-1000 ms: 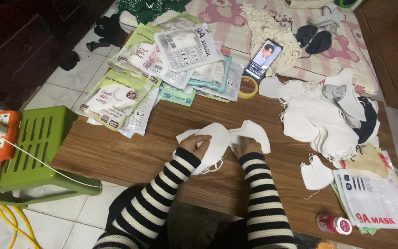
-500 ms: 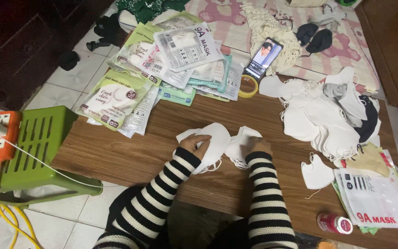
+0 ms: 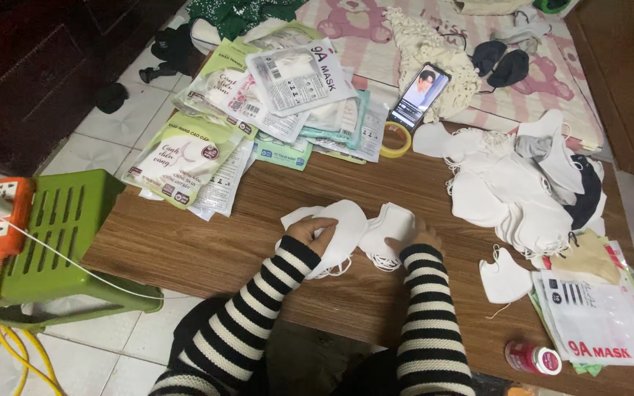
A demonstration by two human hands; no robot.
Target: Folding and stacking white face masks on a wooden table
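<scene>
Head view, looking down on a low wooden table (image 3: 207,242). I see my left hand (image 3: 308,231) lying on a white face mask (image 3: 343,224) near the middle of the tabletop, fingers curled together and pressing the mask flat; whether the thumb is pinching underneath I cannot tell. My right hand (image 3: 414,238) rests just beside it on a second white mask (image 3: 389,224), fingers bent over its near edge, apparently gripping it, though the fingertips are hidden. The two masks touch each other, ear loops (image 3: 381,260) trailing toward the near edge.

Step in hand, as I judge it: flattening and pairing loose masks, one under each hand.

Around them:
- heap of loose white masks (image 3: 522,194) at the right side of the tabletop, a dark one mixed in
- single mask (image 3: 504,277) lying apart, toward the right near corner
- printed mask packets (image 3: 596,326) at the right near corner, small red-capped bottle (image 3: 533,358) beside them
- more packets (image 3: 280,92) spilling over the far left edge
- tape roll (image 3: 395,139) and a phone (image 3: 420,95) at the far edge

Next move, in my judgement, calls for lining up the two masks' edges without snagging the loops, keeping both flat
</scene>
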